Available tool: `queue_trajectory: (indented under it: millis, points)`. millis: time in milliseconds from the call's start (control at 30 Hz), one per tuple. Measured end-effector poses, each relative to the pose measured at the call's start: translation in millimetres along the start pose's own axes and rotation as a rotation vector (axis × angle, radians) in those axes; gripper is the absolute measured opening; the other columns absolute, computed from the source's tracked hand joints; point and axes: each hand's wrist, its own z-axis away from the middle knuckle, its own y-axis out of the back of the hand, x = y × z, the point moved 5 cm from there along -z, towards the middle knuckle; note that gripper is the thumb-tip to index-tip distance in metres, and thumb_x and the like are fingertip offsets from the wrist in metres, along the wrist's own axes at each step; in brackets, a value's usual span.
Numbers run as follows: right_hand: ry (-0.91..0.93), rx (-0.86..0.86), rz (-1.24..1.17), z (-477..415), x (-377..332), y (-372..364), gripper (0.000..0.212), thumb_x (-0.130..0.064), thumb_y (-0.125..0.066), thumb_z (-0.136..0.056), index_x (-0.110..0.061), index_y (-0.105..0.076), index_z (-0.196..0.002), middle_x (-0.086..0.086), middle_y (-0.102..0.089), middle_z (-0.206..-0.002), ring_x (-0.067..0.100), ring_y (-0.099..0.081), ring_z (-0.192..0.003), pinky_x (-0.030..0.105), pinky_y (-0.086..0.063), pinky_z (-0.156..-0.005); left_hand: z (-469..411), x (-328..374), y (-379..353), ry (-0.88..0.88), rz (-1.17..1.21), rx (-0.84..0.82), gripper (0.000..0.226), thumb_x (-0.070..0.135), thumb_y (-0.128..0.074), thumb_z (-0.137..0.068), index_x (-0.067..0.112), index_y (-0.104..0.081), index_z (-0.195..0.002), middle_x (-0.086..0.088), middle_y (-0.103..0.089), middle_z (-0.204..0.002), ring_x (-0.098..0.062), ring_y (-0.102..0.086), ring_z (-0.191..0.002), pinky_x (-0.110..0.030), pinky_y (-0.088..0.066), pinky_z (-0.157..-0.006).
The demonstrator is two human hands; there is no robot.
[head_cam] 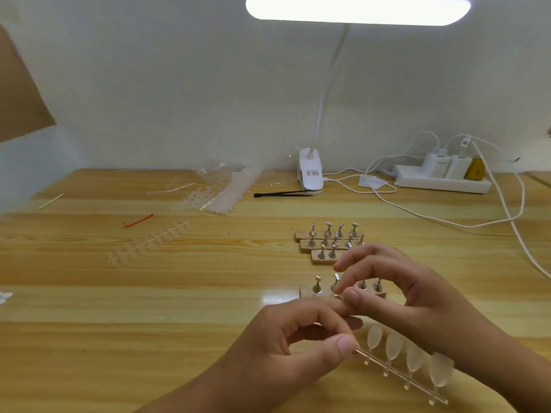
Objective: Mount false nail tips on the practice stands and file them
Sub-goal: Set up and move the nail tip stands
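A pale wooden table is seen from above, lit by a clip-on desk lamp at the back.

Near the front, the left hand is curled. One end of a clear strip of false nail tips is pinched between its thumb and a finger. Four frosted tips are carried on the strip, which reaches out to the right, just beside the right forearm.

The left forefinger is stretched toward the near practice stand, a small wooden block set with upright metal pegs.

The right hand is arched over that block. Its thumb and forefinger are brought together at the left forefinger's tip, close to the second peg. Whether a loose tip is held there cannot be told.

More stands are grouped just behind. Spare tip strips and a red twist tie lie well apart to the left.

By judgement, a tip is being seated on a peg. Several slips seem likely:

- The strip is gripped at one end only, so it could be swung or dropped if the left fingers shift.
- The strip could be knocked by the right wrist.
- A small tip pressed off-centre could spring away.
- The light block could be pushed aside or a peg tilted by too much force.
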Motion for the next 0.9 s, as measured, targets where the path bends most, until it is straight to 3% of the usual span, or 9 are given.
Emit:
queue_trajectory:
  millis: [233,333,433,733,833,900]
  points:
    - [0.11,-0.028,0.13,-0.8,-0.1,-0.2,0.023,-0.052,-0.064,-0.079,-0.038,-0.073,-0.094,-0.018,-0.062,-0.111,0.011,-0.052,-0.118,0.016,-0.039,-0.094,-1.2,0.4,7.9,0.019,-0.063,0.064,0.009,0.027,-0.066,-0.088,0.02,-0.071,-0.088,0.009,-0.072,-0.112,-0.007,-0.065,-0.111,-0.016,-0.05,-0.089]
    - [0.101,-0.042,0.139,-1.0,2.7,-2.6,0.014,-0.047,-0.07,-0.081,-0.039,-0.075,-0.091,-0.019,-0.062,-0.11,0.012,-0.051,-0.118,0.022,-0.041,-0.094,-1.7,-1.7,9.3,0.024,-0.128,0.081,0.012,0.03,-0.066,-0.086,0.02,-0.072,-0.085,0.009,-0.073,-0.104,-0.008,-0.068,-0.102,-0.017,-0.051,-0.085]
    - [0.096,-0.057,0.14,-0.9,4.8,-3.7,0.02,-0.051,-0.063,-0.082,-0.04,-0.076,-0.094,-0.019,-0.063,-0.111,0.012,-0.051,-0.118,0.027,-0.04,-0.094,-1.9,-4.2,10.2,0.029,-0.175,0.089,0.012,0.032,-0.065,-0.085,0.021,-0.07,-0.084,0.011,-0.073,-0.1,-0.01,-0.069,-0.097,-0.02,-0.053,-0.084]
    - [0.111,-0.039,0.127,-1.9,7.3,-4.4,0.022,-0.05,-0.064,-0.08,-0.04,-0.076,-0.095,-0.017,-0.065,-0.109,0.013,-0.055,-0.115,0.037,-0.042,-0.095,-0.2,-3.8,9.9,0.061,-0.243,0.052,0.009,0.035,-0.063,-0.082,0.026,-0.067,-0.082,0.012,-0.07,-0.107,-0.01,-0.067,-0.101,-0.044,-0.056,-0.08]
    - [0.158,-0.045,0.17,-2.3,4.8,-3.6,0.022,-0.047,-0.062,-0.083,-0.04,-0.076,-0.098,-0.019,-0.065,-0.11,0.014,-0.053,-0.117,0.028,-0.041,-0.096,-0.5,-4.3,10.4,0.062,-0.245,0.053,0.009,0.036,-0.063,-0.081,0.028,-0.067,-0.081,0.015,-0.071,-0.106,-0.011,-0.067,-0.103,-0.044,-0.056,-0.081]
    - [0.173,-0.032,0.185,-3.2,4.8,-3.2,0.023,-0.046,-0.062,-0.083,-0.039,-0.076,-0.099,-0.02,-0.065,-0.11,0.013,-0.051,-0.118,0.021,-0.04,-0.096,-1.2,-4.5,10.7,0.055,-0.244,0.064,0.011,0.036,-0.063,-0.081,0.027,-0.067,-0.08,0.014,-0.071,-0.107,-0.011,-0.067,-0.103,-0.036,-0.057,-0.083]
